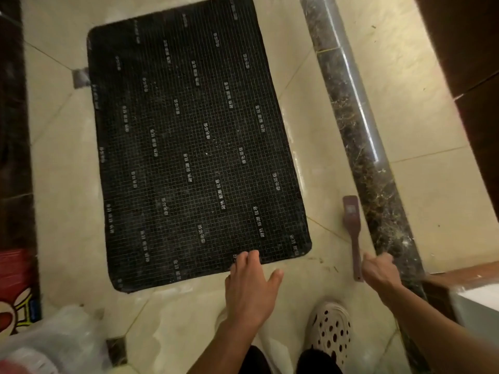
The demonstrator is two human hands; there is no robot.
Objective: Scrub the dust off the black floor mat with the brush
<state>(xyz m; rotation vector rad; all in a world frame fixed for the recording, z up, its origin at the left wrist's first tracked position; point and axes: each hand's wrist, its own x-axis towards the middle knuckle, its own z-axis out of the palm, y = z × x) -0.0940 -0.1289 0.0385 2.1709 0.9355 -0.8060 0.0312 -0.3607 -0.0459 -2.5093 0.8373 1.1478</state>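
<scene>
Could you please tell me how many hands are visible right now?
2: the left hand rests on the black floor mat's near edge; the right hand is at the brush handle.

You get one wide-angle view, worn on your head, looking steeply down and forward at the floor (337,125) just ahead; your hands enter from the bottom edge, close to the lens.

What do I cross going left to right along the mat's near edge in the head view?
Red bag → mat → left hand, fingertips on the mat's edge → brush on the tiles → right hand at the brush handle → dark marble sill.
</scene>
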